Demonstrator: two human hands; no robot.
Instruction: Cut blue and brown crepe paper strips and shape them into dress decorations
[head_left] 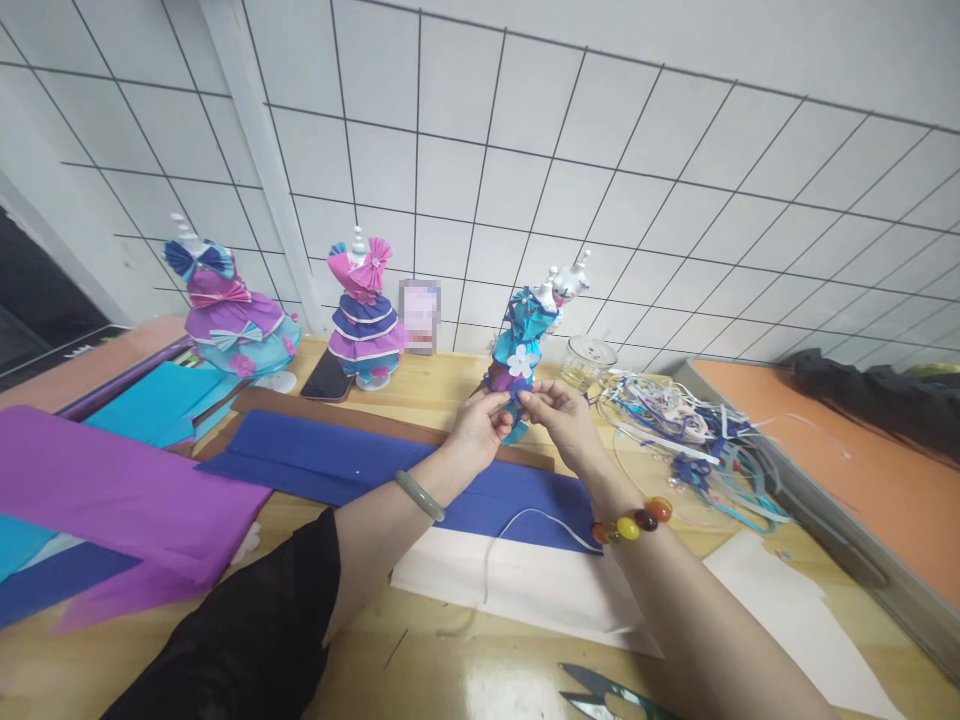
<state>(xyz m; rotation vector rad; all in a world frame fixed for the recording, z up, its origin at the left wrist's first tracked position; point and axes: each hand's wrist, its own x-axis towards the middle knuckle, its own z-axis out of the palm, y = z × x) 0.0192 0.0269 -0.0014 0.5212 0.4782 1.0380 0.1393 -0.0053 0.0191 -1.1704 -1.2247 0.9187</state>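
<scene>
Both hands were brought together at the teal dress form (529, 325), which was stood upright at mid-worktop (420, 372), near the tiled wall (465, 180). Left hand (478, 428): grip closed, its fingertips pressed to dark blue material at the lower part of the dress. Right hand (561, 418): grip closed on the same blue material from the other side, thumb and finger pinched, fingertips nearly touching those of the left. Exact edge held by each could not be told; partly hidden by fingers. White flower (519, 361) was seated on the dress just above the fingers. Green bangle (420, 496) was worn on the left wrist, beaded bracelet (634, 522) on the right.

Another white form (573, 280) was partly hidden behind the held one. Glass (589, 358) was set just beside it, with a scrap heap (686, 420) further right. Two more dressed forms were stood to the left: pink-and-navy form (365, 325) and purple-and-teal form (225, 310), with phone (327, 376) laid between. Navy sheet (315, 462) was laid under the forearms, over brown sheet (274, 405); white cord (529, 512) was draped across navy and pale sheet (517, 590). Purple sheet (142, 490) was spread at far left. Scissors (604, 690) were left open at the near edge.
</scene>
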